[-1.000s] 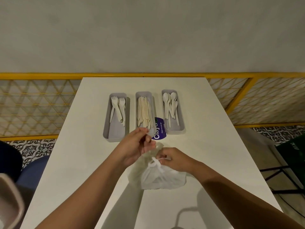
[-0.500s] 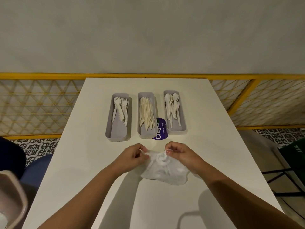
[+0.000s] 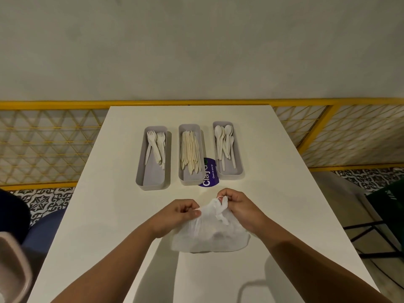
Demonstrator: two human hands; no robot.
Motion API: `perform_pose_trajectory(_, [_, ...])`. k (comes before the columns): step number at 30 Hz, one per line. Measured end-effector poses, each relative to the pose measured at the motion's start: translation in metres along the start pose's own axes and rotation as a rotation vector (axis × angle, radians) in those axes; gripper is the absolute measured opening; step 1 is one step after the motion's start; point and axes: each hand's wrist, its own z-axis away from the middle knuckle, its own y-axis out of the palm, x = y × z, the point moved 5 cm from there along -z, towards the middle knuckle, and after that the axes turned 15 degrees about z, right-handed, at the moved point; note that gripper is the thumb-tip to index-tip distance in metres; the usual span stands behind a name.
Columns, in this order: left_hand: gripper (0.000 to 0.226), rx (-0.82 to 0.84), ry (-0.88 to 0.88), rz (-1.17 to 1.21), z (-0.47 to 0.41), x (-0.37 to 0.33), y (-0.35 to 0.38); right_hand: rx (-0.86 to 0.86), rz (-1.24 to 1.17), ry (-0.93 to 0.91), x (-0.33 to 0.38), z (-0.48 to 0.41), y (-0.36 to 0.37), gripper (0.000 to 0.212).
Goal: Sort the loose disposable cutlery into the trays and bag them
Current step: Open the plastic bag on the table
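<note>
Pinching the plastic bag (image 3: 209,235), both hands, left hand (image 3: 175,217) and right hand (image 3: 239,207), grip its knotted top.

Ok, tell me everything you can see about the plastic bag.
The bag is thin, white, translucent plastic, crinkled and slumped on the table, on the near side of the trays and touching none of them. Its top is gathered into a knot of twisted handles. The left hand pinches the plastic left of the knot. The right hand pinches a handle loop above it. Dim shapes show through the plastic, too blurred to name.
</note>
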Motion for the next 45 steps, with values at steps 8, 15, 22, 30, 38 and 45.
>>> perform_pose_trajectory(8, [0.011, -0.111, 0.079, 0.025, -0.005, -0.004, 0.006, -0.104, 0.155, -0.049, 0.007, -0.003, -0.002, 0.016])
perform_pose_trajectory(15, [0.008, -0.070, 0.126, -0.085, -0.014, -0.016, 0.013, 0.091, 0.618, -0.186, 0.042, -0.001, 0.010, 0.019])
perform_pose_trajectory(22, [0.010, 0.019, 0.072, 0.003, -0.010, -0.012, 0.015, -0.104, 1.071, -0.566, 0.090, 0.002, -0.004, 0.019])
perform_pose_trajectory(30, [0.004, -0.020, 0.056, 0.037, -0.009, -0.013, 0.012, 0.156, 1.249, -0.299, 0.066, -0.003, 0.003, 0.019])
perform_pose_trajectory(38, [0.027, -0.105, 0.002, 0.086, -0.011, -0.018, 0.010, -0.291, 0.618, -0.512, 0.084, 0.004, 0.007, 0.036])
perform_pose_trajectory(45, [0.018, -0.033, 0.023, 0.466, -0.010, -0.019, 0.005, 0.160, 0.511, -0.165, 0.030, -0.003, 0.009, 0.026])
